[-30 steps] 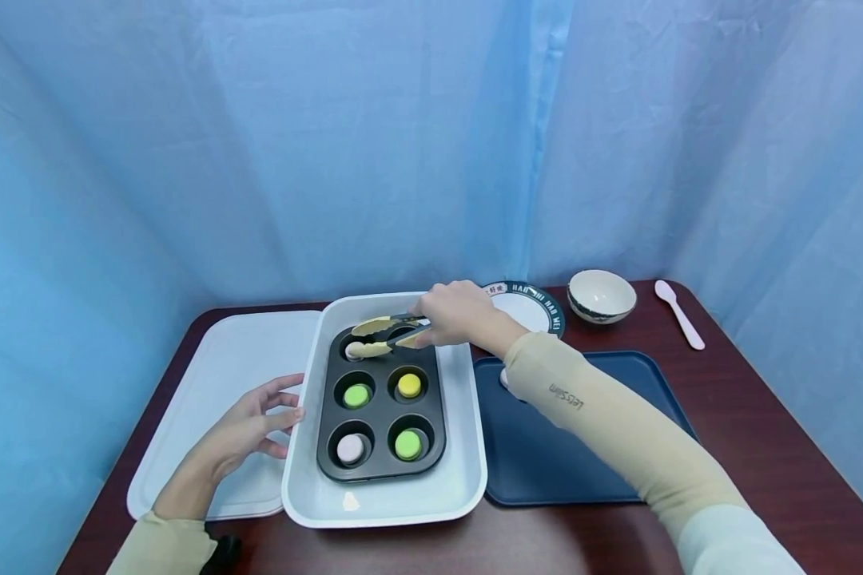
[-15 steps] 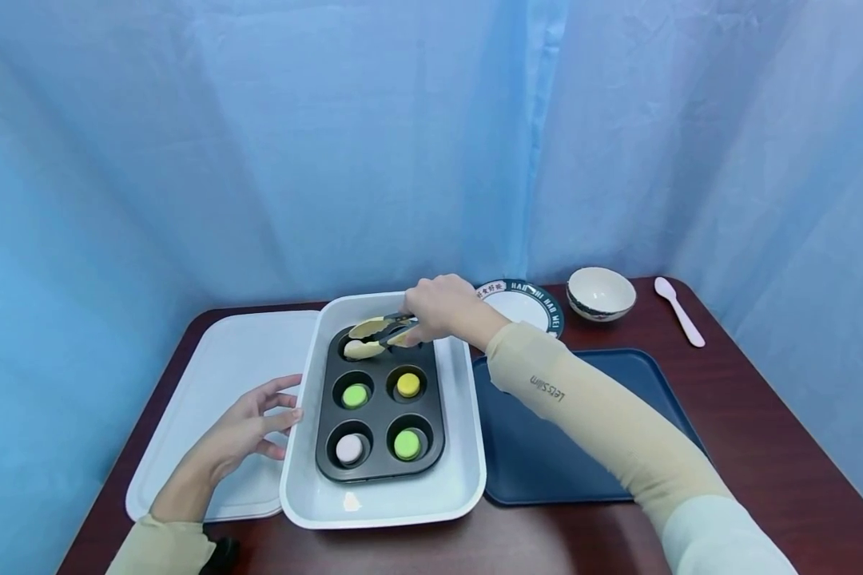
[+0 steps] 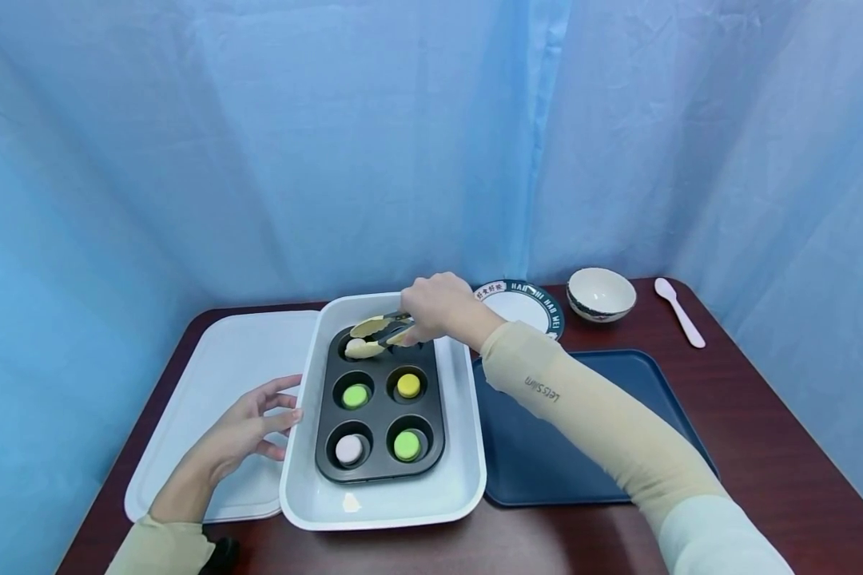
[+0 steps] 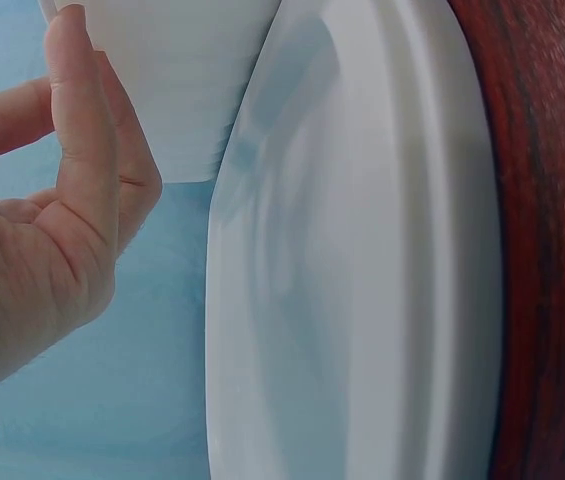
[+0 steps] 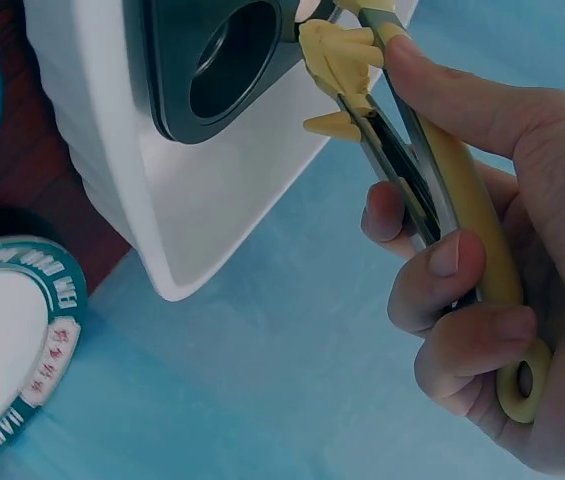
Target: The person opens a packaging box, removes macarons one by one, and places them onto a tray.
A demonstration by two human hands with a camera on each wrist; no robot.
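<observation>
My right hand (image 3: 439, 307) grips yellow-and-black tongs (image 5: 477, 215) over the muffin tin (image 3: 382, 419). The tongs' tips lie on both sides of a pale pink macaron-like disc (image 3: 355, 345) in the far left cup; whether they touch it I cannot tell. Other cups hold a green disc (image 3: 355, 396), a yellow disc (image 3: 408, 386), another pale pink disc (image 3: 348, 449) and a second green disc (image 3: 407, 445). The far right cup is partly hidden by my hand. The tin lies in a deep white tub (image 3: 467, 471). My left hand (image 3: 240, 427) rests its extended fingers against the tub's left side.
Left of the tub lies a flat white tray (image 3: 237, 351). A dark blue tray (image 3: 546, 463) lies to its right, partly under my right sleeve. Behind stand a green-rimmed plate (image 3: 525, 302) and a bowl (image 3: 601, 295), with a pink spoon (image 3: 679, 313) at the far right.
My right hand and the tongs have shifted slightly left, and the tips sit closer about the pale pink disc. The sleeve now covers a pale object seen earlier on the blue tray. My left hand stays put.
</observation>
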